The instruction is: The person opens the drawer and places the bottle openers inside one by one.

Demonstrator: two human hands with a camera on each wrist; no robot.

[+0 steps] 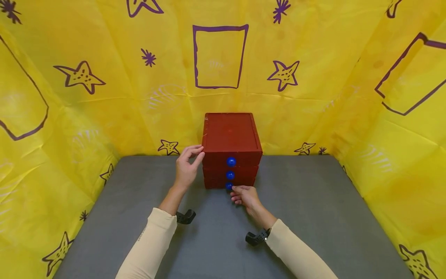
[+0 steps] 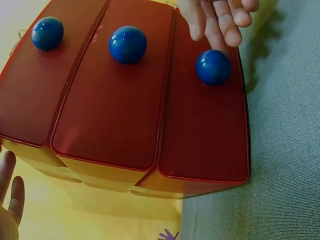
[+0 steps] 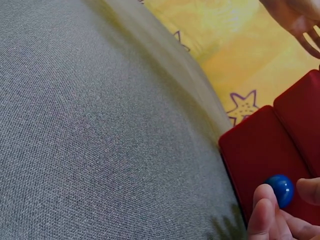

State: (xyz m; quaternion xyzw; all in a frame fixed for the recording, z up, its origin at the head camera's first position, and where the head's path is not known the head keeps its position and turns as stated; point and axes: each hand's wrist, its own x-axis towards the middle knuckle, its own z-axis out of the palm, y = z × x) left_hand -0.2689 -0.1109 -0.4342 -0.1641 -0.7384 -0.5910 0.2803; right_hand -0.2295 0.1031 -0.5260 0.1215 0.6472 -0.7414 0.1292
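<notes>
Both hands are at the red drawer box [image 1: 231, 149], which sits on the grey table [image 1: 313, 217] against the yellow backdrop [image 1: 104, 97], and I read this as the very start of the work. My left hand [image 1: 187, 167] rests against the box's left front corner, thumb and fingers lightly curled around the top edge, bracing it. My right hand [image 1: 246, 195] is down at the bottom knob [image 1: 228, 186], the lowest of 3 blue ones; in the right wrist view the fingertips [image 3: 264, 197] sit either side of that knob [image 3: 280, 190], touching or all but touching, so I judge the pinch is just closing, though I cannot tell that it is firm. From the left wrist view, all 3 drawer fronts [image 2: 115, 95] lie flush, none pulled out. So nothing is open yet: the hold is nearly made, and pulling the bottom drawer is all left to do
</notes>
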